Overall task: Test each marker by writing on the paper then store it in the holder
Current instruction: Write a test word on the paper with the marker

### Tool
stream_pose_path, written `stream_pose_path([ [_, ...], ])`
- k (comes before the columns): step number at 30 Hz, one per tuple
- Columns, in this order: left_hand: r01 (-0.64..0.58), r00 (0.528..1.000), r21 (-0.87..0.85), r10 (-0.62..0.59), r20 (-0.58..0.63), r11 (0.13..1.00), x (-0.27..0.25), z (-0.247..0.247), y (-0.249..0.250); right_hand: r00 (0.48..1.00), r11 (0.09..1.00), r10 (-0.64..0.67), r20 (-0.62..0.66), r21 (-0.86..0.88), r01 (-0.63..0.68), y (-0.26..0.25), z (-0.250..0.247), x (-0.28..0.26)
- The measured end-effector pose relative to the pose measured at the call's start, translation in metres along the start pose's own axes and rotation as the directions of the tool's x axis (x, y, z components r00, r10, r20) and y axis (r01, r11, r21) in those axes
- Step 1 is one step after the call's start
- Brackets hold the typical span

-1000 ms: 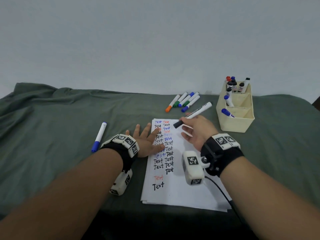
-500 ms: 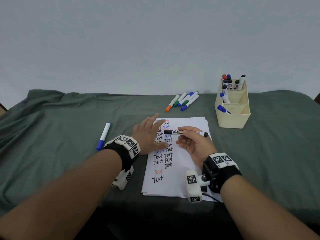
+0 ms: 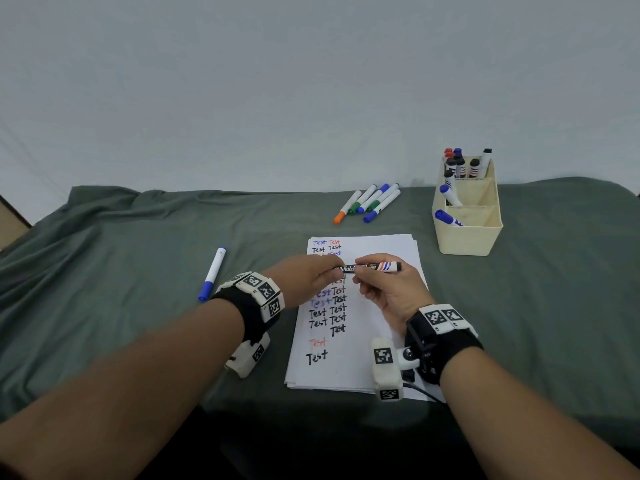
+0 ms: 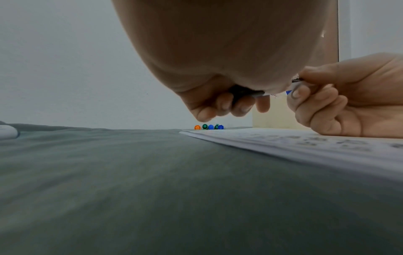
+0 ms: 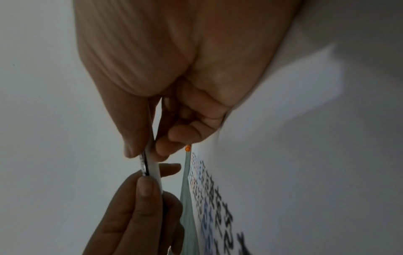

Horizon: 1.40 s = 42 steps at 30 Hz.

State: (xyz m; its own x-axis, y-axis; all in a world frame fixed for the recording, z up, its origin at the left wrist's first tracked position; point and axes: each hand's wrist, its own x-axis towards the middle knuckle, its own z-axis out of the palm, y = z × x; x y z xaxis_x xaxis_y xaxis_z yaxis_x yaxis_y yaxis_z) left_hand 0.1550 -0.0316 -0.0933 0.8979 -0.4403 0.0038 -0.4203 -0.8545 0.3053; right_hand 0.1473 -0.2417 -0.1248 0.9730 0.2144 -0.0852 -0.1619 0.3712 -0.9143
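The black whiteboard marker [image 3: 369,267] lies level in the air just above the paper [image 3: 377,327], held at both ends. The left hand [image 3: 304,278] has its fingers [image 4: 240,107] curled round the marker's left end, where the cap sits; the right hand [image 3: 391,289] pinches the barrel between thumb and fingers [image 5: 144,189] further to the right, its heel low over the sheet. The cap looks to be on, though the left hand hides most of it.

The paper, a thin stack, lies on the desk [image 3: 138,306], which is draped in a grey-green cloth. Down its left side run two columns of the word "Test" in black, blue and red ink, with a red one and a larger black one set apart near the bottom.

To the far right stands the cream holder [image 3: 467,237], split into three compartments. The farthest one is crowded with upright markers capped in black, red and blue; the middle one holds one blue-capped marker leaning left, with a black-capped one at its far left corner; the nearest holds a blue-capped marker lying low against its left wall.

Beyond the paper, toward the wall, five loose markers [image 3: 367,202] lie side by side, touching, with orange, green and blue caps pointing this way. Well to the left of the paper a lone blue-capped marker [image 3: 212,273] lies on the cloth, just beyond the left wrist.
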Motion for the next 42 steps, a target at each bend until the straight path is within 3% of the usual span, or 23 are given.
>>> stream_pose_path([
  [8, 0.049, 0.998, -0.077, -0.051, -0.023, 0.996, 0.000, -0.001, 0.002, 0.999, 0.996, 0.038, -0.012, 0.081, -0.037, -0.002, -0.001, 0.002],
  [12, 0.156, 0.987, -0.024, -0.154, 0.045, 0.988, 0.000, -0.009, -0.005, 0.999, 1.000, 0.003, 0.033, -0.011, -0.003, -0.001, 0.001, -0.001],
  [15, 0.195, 0.979, -0.016, -0.194, 0.062, 0.981, -0.007, -0.012, -0.012, 1.000, 0.999, 0.012, -0.010, 0.036, -0.011, -0.001, 0.000, 0.000],
  [19, 0.327, 0.940, -0.096, -0.334, -0.068, 0.940, -0.020, -0.013, -0.032, 0.999, 0.995, 0.024, -0.039, 0.094, -0.020, -0.001, -0.002, 0.002],
  [23, 0.431, 0.900, 0.101, -0.419, -0.120, 0.897, -0.026, -0.027, -0.058, 0.999, 0.996, 0.028, -0.044, 0.085, -0.024, 0.000, -0.001, 0.002],
  [27, 0.342, 0.929, 0.329, -0.369, 0.020, 0.880, -0.020, -0.039, -0.077, 0.998, 0.997, 0.028, -0.047, 0.077, -0.024, -0.001, -0.001, 0.002],
  [31, 0.252, 0.952, 0.391, -0.299, 0.063, 0.885, -0.017, -0.034, -0.080, 0.998, 0.997, 0.039, -0.058, 0.071, -0.035, -0.002, 0.000, 0.002],
  [39, 0.290, 0.954, 0.315, -0.298, -0.025, 0.904, -0.022, -0.034, -0.065, 0.995, 0.995, 0.047, -0.087, 0.095, -0.039, -0.002, 0.001, 0.002],
  [42, 0.211, 0.975, 0.368, -0.169, -0.143, 0.905, -0.036, -0.036, -0.046, 0.996, 0.990, 0.046, -0.077, 0.137, -0.035, -0.002, 0.001, 0.002],
])
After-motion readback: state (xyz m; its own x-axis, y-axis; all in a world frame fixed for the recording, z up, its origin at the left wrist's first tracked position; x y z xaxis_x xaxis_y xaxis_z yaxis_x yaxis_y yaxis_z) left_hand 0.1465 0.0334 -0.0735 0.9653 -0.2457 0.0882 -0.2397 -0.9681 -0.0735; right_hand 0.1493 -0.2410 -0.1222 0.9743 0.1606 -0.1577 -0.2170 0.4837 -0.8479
